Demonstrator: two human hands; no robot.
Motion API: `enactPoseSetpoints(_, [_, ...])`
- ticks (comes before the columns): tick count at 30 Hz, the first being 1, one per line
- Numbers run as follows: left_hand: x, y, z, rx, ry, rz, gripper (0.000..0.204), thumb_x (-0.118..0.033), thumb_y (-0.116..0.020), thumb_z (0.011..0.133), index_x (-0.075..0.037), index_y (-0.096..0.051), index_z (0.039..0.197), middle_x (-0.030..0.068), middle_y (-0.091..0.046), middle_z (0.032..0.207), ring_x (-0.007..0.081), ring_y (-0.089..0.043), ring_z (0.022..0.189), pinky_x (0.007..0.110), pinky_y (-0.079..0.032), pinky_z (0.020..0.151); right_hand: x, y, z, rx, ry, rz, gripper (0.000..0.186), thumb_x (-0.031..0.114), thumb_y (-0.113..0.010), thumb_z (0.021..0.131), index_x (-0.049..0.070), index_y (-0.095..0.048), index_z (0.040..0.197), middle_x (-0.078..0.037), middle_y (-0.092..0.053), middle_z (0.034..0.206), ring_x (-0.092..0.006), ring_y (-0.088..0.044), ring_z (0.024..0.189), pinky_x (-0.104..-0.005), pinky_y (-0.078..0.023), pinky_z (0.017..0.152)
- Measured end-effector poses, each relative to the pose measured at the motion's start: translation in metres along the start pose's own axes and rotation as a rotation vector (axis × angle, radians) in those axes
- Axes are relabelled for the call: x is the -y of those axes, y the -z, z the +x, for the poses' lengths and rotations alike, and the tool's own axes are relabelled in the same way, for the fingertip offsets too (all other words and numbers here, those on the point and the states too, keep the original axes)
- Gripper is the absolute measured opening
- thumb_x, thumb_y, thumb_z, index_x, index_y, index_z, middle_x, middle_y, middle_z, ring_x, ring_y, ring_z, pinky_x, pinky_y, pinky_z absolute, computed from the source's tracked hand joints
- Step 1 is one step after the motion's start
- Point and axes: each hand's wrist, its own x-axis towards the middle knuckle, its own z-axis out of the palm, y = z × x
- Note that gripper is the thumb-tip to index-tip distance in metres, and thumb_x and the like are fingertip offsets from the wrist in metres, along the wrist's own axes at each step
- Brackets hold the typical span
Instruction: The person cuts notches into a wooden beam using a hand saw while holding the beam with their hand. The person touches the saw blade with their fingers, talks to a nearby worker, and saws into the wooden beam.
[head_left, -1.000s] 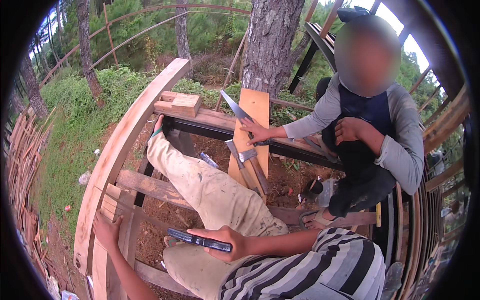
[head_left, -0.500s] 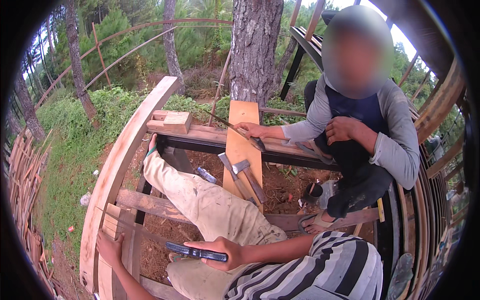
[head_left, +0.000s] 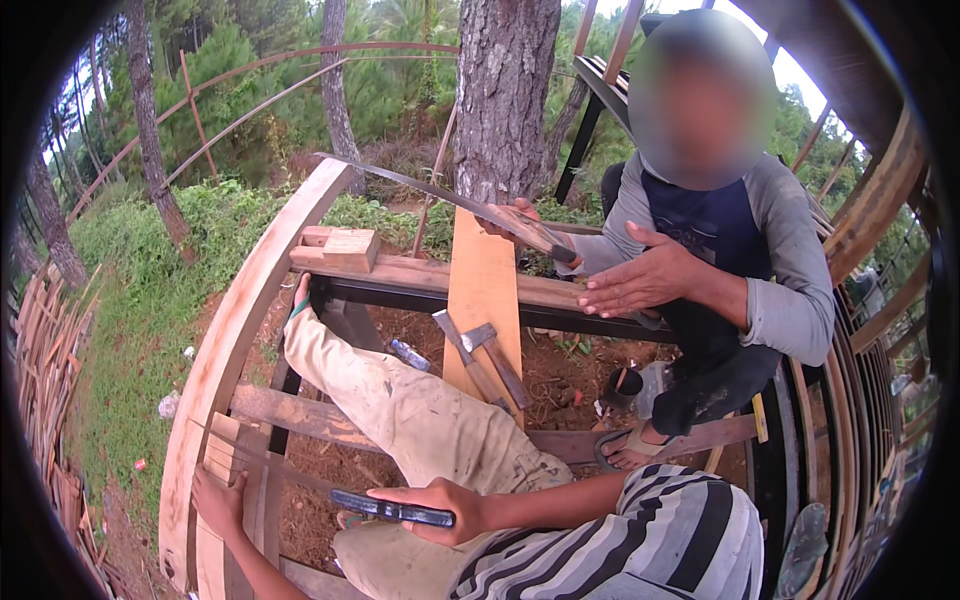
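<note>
My right hand point(head_left: 455, 508) is closed round the dark handle of a handsaw point(head_left: 390, 507). Its thin blade runs left to a pale wooden block point(head_left: 222, 448) at the lower left, where the blade crosses the wood. Beside the blade, my left hand point(head_left: 218, 503) grips that block, which lies along a long curved beam point(head_left: 240, 315). How far the saw teeth sit in the wood cannot be made out. My outstretched leg point(head_left: 400, 395) in pale trousers lies across the frame, its foot near the beam.
Opposite, a squatting person holds a long tapered blade point(head_left: 430, 190), their other hand point(head_left: 650, 275) spread nearby. Two hatchets point(head_left: 490, 365) lie on a slanting yellowish board point(head_left: 483, 285). A notched block point(head_left: 345, 250) rests on the far plank. A black cup point(head_left: 622, 387) stands below; a tree trunk point(head_left: 505, 100) rises behind.
The other person has raised their long blade, its tip now toward the curved beam's far end, and stretched out their other hand. My hands and the saw look nearly unmoved.
</note>
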Motion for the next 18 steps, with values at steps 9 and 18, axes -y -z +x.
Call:
enactPoseSetpoints(9, [-0.002, 0.003, -0.0024, -0.015, -0.009, -0.007, 0.099, -0.047, -0.1, 0.073, -0.003, -0.056, 0.15, 0.0203, -0.065, 0.148, 0.0423, -0.057, 0.142, 0.058, -0.045, 0.118, -0.0054, -0.0026, -0.0006, -0.02, -0.003, -0.012, 0.078, 0.002, -0.063, 0.096, 0.003, -0.043, 0.171, -0.009, -0.085, 0.126, -0.0223, -0.073, 0.064, -0.0336, -0.057, 0.067])
enactPoseSetpoints(18, [-0.0038, 0.0054, -0.0041, 0.004, -0.004, 0.001, 0.098, -0.047, -0.1, 0.073, -0.003, -0.057, 0.149, 0.0204, -0.065, 0.147, 0.042, -0.058, 0.141, 0.057, -0.045, 0.118, -0.0039, -0.0031, 0.0001, -0.029, 0.011, 0.004, 0.075, 0.002, -0.064, 0.096, 0.001, -0.045, 0.169, -0.016, -0.083, 0.122, -0.0261, -0.078, 0.071, -0.0348, -0.06, 0.07])
